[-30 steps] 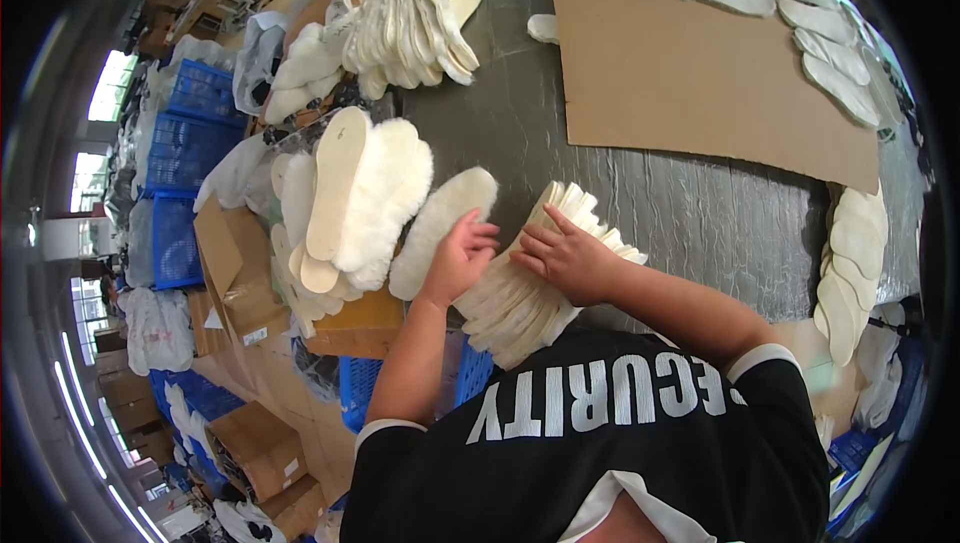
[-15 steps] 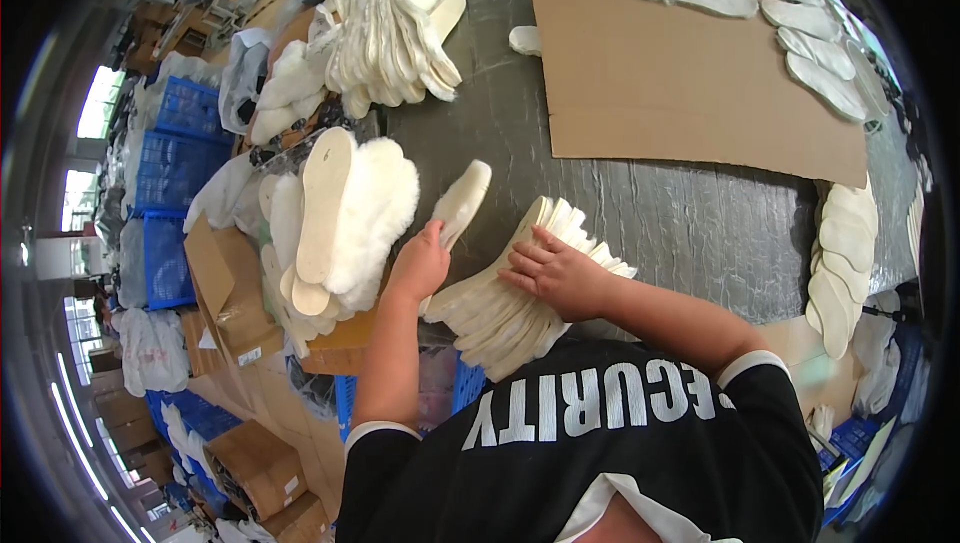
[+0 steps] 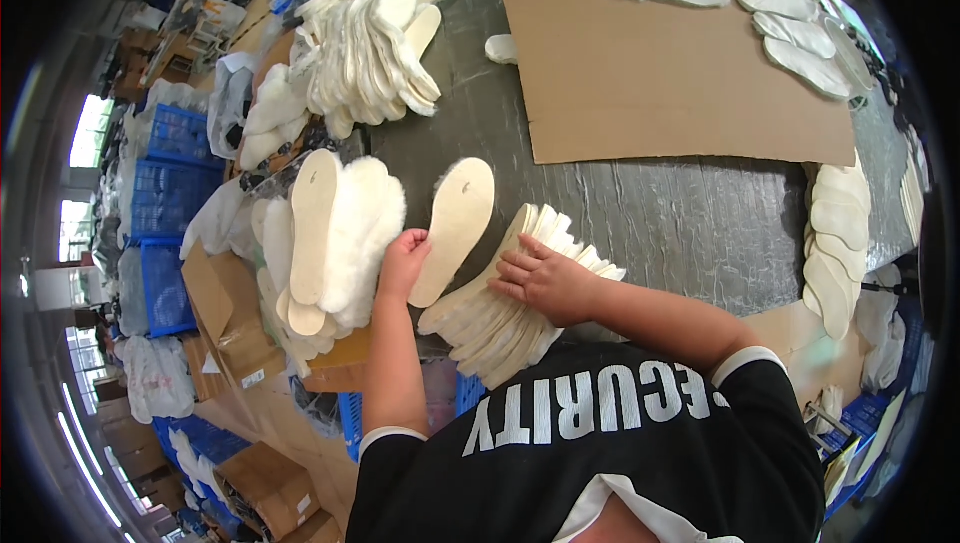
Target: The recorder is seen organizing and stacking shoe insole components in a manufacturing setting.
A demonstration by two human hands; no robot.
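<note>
Pinched by its edge in my left hand [image 3: 405, 261] is a cream insole [image 3: 459, 228], its flat face turned up with a small dark mark near the top. My right hand [image 3: 545, 281] lies with fingers spread on a fanned row of insoles [image 3: 500, 328] at the table's near edge. To the left of my left hand rests a pile of fluffy white insoles [image 3: 365, 233], with a flat cream insole [image 3: 316, 223] on top.
A large bundle of insoles [image 3: 365, 53] stands at the far left of the grey table [image 3: 680, 228]. Brown cardboard [image 3: 680, 73] covers the far right, with several insoles along its edge. More insoles [image 3: 838, 233] overlap at right. Blue crates [image 3: 175, 198] and cartons [image 3: 235, 308] stand left.
The insole in my left hand has turned from edge-on to flat face up. My left hand has shifted slightly left; my right hand stays on the fanned insoles.
</note>
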